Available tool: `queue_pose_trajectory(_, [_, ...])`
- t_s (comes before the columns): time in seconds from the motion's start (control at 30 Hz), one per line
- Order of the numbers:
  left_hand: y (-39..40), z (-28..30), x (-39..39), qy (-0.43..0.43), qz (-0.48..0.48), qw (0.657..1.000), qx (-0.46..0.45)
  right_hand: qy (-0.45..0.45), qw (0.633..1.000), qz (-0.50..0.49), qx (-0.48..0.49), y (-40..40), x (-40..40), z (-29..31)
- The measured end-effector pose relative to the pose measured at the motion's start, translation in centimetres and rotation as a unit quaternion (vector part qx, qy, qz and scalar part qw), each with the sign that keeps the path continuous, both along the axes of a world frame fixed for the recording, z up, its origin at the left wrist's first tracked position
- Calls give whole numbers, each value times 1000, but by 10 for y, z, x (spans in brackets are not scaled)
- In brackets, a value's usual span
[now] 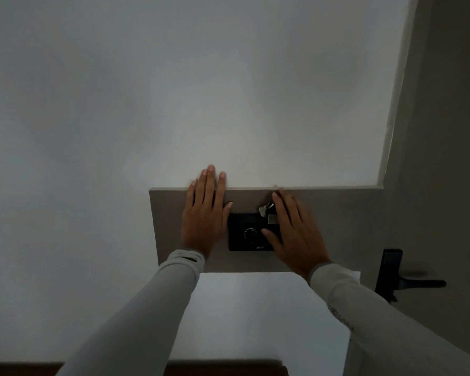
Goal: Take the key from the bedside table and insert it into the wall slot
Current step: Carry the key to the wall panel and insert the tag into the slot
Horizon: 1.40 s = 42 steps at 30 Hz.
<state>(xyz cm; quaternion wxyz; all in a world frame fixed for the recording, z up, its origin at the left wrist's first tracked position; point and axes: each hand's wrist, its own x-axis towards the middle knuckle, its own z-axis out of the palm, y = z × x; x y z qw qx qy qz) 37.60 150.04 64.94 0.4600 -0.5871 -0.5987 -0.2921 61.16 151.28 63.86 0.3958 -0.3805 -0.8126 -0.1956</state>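
Observation:
A black wall plate (246,232) with a round dial is set in a beige panel (337,213) on the white wall. A small silver key (263,211) on a ring hangs at the plate's upper right corner, with a pale tag (272,219) just below it against the plate. My right hand (296,234) lies flat over the plate's right side, fingers straight, its index finger right beside the key ring. My left hand (205,215) rests flat on the panel left of the plate, fingers spread and holding nothing. The slot itself is not visible.
A door (445,158) stands at the right with a dark lock plate (390,270) and lever handle (421,283). A dark wooden edge (228,369) runs along the bottom of the view. The rest is plain white wall.

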Motion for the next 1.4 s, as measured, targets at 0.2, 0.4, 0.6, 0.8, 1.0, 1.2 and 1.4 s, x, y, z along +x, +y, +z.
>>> queue_pose_trajectory(0.2, [-1,1,1,-2,-1,1000,-9,-43,999,-19,4,-1,6,5])
queue_pose_trajectory(0.4, [-5,3,2,-4,0,1000,-25,-27,998,35,-39,-5,11,15])
queue_pose_trajectory(0.6, [-6,4,0,5,4,1000,-29,79,987,116,-73,0,2,51])
queue_pose_trajectory(0.8, [-4,3,-1,8,3,1000,-27,-91,987,50,-125,-2,-5,89])
queue_pose_trajectory(1.0, [-6,4,0,6,6,999,-34,-137,981,26,-132,-6,-10,94])
queue_pose_trajectory(1.2, [-10,6,2,5,9,999,-40,-209,977,-11,-44,-6,-19,94])
queue_pose_trajectory(1.4, [-9,6,2,0,4,999,-44,-203,979,-26,15,-2,-18,80])
